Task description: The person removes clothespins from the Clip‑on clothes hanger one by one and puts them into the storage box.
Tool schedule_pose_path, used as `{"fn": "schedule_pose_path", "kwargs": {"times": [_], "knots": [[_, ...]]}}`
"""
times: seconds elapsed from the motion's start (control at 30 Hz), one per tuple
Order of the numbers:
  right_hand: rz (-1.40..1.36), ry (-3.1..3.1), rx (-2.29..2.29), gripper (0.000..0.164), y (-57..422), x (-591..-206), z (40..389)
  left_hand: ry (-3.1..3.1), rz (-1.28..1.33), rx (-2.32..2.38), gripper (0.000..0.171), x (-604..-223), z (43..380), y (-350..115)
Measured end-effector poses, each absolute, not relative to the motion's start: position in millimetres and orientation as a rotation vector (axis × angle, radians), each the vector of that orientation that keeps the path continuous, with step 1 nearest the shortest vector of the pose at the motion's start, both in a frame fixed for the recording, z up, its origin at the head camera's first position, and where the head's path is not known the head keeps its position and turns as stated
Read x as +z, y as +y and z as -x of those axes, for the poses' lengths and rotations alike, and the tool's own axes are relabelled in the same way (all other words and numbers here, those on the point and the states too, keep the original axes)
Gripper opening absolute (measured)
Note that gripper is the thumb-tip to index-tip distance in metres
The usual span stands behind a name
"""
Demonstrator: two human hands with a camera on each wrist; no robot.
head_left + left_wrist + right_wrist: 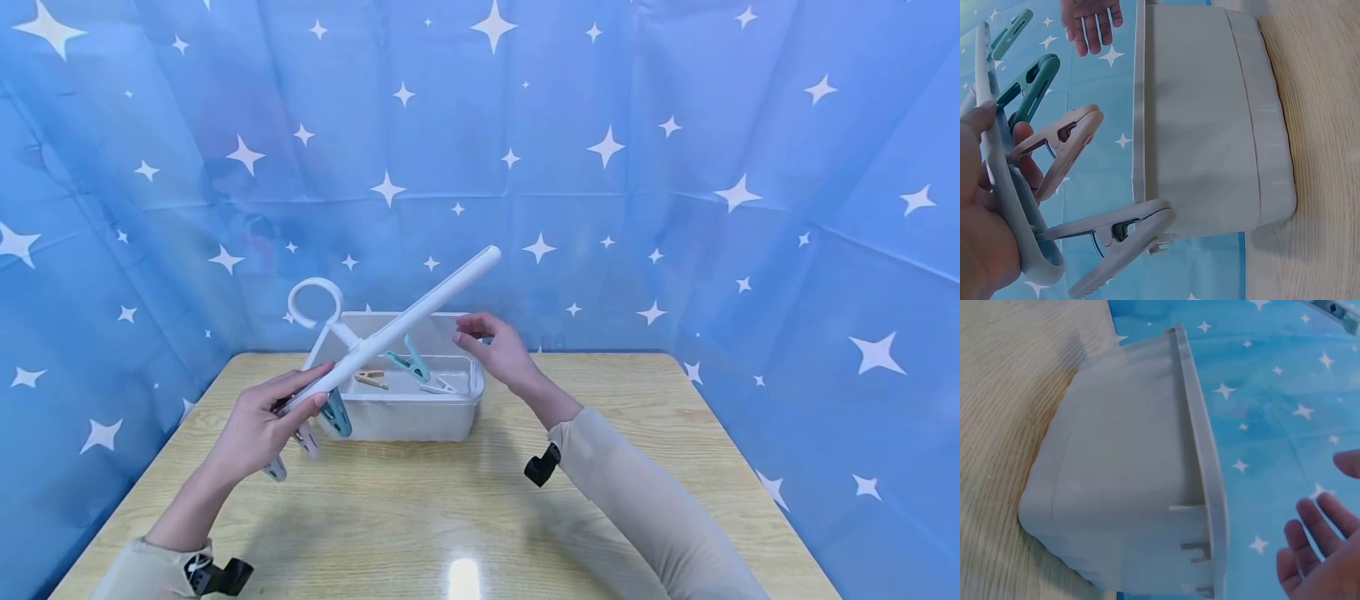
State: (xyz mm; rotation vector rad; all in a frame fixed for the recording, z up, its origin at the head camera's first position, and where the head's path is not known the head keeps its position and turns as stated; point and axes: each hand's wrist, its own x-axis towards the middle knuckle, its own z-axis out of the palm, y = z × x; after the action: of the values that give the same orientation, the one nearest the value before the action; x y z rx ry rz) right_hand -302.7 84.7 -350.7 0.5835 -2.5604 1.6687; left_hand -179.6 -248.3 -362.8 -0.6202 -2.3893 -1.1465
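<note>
My left hand [258, 421] grips a white clip hanger [405, 327] near its lower end, the bar slanting up to the right over the bin. A round ring hook [316, 302] stands off its middle. Clothespins hang along the bar: a grey clothespin [1122, 240], a pink clothespin [1063, 144] and a teal clothespin [1034, 87] among them. My right hand [498, 350] is beside the bin's right rim, fingers loosely bent and holding nothing. The white bin [405, 417] stands on the table; a tan clothespin [371, 379] lies inside.
Another teal clothespin [411, 362] shows in the bin's opening, below the bar. The wooden table [420, 517] extends around the bin. A blue curtain with white stars [570, 100] stands close behind the table and along both sides.
</note>
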Motion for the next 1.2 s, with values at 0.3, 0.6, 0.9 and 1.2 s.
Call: {"fn": "schedule_pose_path", "kwargs": {"times": [0.3,0.6,0.9,1.2], "knots": [[-0.634,-2.552,1.719,0.034,84.0,-344.3,291.7,-2.394,0.620,-1.123,0.046,-362.8,184.1,-246.7],[-0.710,-2.497,1.726,0.033,80.7,-337.4,285.4,-2.400,0.626,-1.132,0.046,-360.5,188.2,-245.8],[-0.742,-2.477,1.756,0.031,81.2,-335.0,281.3,-2.410,0.618,-1.135,0.045,-358.9,190.4,-244.0],[-0.796,-2.475,1.774,0.032,81.0,-328.9,275.0,-2.403,0.626,-1.140,0.045,-357.7,192.6,-242.2]]}}
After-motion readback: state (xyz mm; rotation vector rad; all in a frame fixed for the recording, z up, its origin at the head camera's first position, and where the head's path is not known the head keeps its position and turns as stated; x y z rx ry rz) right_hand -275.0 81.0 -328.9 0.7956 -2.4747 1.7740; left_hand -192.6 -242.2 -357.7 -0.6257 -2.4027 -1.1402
